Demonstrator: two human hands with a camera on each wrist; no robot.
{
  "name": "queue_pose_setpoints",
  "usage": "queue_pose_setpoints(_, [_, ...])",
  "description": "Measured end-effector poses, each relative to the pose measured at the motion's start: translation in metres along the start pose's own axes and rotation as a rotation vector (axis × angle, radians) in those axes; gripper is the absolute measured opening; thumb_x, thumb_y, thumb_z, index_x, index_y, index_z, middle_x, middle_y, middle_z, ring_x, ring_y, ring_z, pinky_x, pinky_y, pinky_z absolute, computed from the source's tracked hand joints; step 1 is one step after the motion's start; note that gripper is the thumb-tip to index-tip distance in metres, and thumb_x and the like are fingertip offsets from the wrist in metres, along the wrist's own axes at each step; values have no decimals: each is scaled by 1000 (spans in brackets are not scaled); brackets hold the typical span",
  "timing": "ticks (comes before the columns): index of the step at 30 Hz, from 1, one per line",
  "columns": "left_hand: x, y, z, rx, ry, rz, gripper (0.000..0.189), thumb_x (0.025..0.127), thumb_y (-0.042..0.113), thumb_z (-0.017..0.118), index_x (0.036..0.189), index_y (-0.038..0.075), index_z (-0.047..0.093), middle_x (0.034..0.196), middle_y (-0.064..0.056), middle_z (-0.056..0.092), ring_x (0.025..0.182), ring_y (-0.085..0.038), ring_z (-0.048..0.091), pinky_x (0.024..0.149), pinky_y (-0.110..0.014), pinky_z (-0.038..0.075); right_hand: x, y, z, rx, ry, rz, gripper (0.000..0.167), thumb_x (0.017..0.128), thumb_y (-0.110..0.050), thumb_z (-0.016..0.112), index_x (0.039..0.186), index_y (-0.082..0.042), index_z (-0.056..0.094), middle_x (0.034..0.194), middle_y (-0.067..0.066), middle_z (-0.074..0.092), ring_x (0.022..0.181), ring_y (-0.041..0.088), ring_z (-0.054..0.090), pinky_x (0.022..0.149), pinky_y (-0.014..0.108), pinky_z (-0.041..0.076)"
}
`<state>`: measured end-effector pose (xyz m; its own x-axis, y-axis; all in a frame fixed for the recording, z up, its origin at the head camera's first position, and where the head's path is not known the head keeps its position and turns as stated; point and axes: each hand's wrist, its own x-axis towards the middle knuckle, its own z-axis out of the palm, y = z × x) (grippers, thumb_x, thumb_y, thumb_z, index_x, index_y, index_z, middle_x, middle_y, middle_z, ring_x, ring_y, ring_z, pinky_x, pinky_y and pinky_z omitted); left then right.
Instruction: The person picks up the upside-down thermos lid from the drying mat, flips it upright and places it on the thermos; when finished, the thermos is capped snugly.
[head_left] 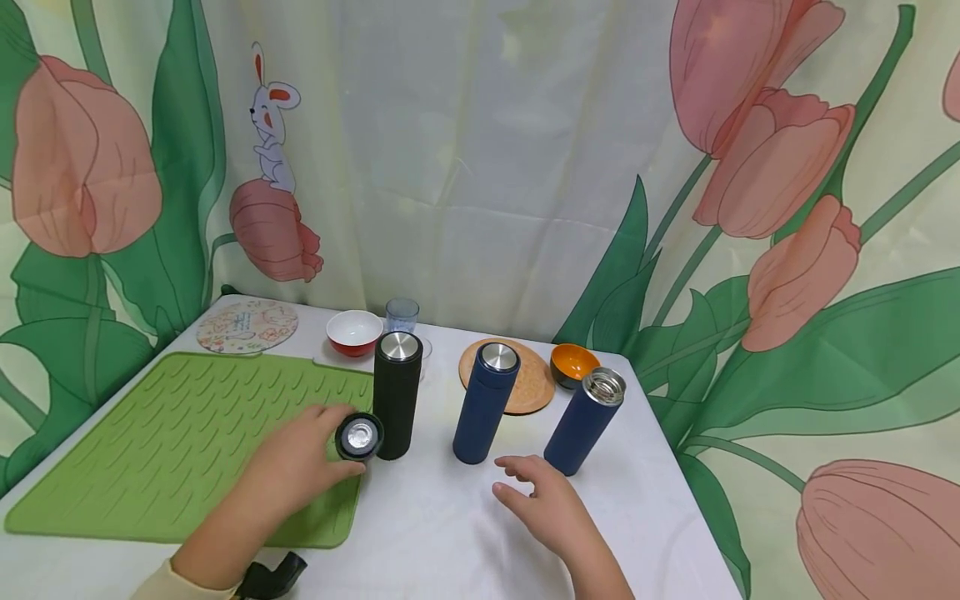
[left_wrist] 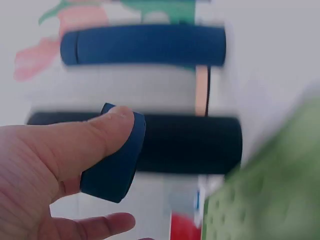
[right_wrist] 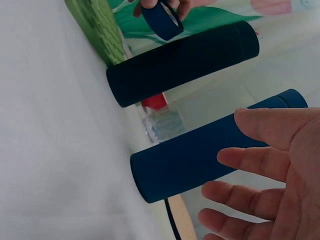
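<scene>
My left hand (head_left: 300, 458) pinches a blue flask lid (head_left: 358, 437) between thumb and fingers, its hollow underside facing up toward the head view. In the left wrist view the lid (left_wrist: 112, 170) overlaps the black flask (left_wrist: 190, 145). That black flask (head_left: 397, 400) stands upright beside the lid, with its silver-topped lid on. A lidded blue flask (head_left: 483, 412) stands in the middle. My right hand (head_left: 551, 508), fingers spread and holding nothing, is between it and a lidless blue flask (head_left: 581, 429) whose steel mouth shows. In the right wrist view my right hand (right_wrist: 280, 180) partly covers the middle flask (right_wrist: 195, 155).
A green drying mat (head_left: 187, 450) lies under my left forearm. Behind the flasks are a red bowl (head_left: 354, 333), a clear glass (head_left: 402, 314), a round wooden board (head_left: 531, 383) and an orange bowl (head_left: 573, 364). A patterned round mat (head_left: 247, 326) lies at back left.
</scene>
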<state>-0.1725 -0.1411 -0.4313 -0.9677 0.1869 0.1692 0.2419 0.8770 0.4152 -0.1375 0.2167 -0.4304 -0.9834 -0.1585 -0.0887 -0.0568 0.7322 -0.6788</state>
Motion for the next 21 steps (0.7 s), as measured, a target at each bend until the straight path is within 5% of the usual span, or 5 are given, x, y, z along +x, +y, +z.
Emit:
queue_pose_setpoints(5, [-12,36,15,-61,4,47,77,75,45,96,142,27,64,137,-8,66,118,-33,70,95,-59,58,7,-7,-3,22,33,-37,31,99,-36,75,126,-21,75,128,4,72,125,34,63,99,53,58])
queue_pose_setpoints(10, [-11,64,32,-128,16,90,76,72,41,98,140,31,66,131,2,66,111,-21,71,91,-48,60,16,-11,-3,53,33,-123,42,97,-34,78,136,-20,71,135,3,70,129,31,62,102,54,56])
queue_pose_setpoints(16, [-6,82,42,-163,23,157,75,71,43,99,138,31,67,127,2,64,102,-17,70,84,-43,60,19,-13,5,37,-44,-258,75,86,-31,90,152,-37,55,150,-4,59,132,24,59,106,52,55])
queue_pose_setpoints(21, [-5,91,43,-192,30,215,74,70,47,98,136,32,67,125,3,63,101,-18,69,81,-41,58,18,-15,10,39,-48,-333,79,82,-31,94,149,-46,55,145,-12,59,132,18,60,106,51,54])
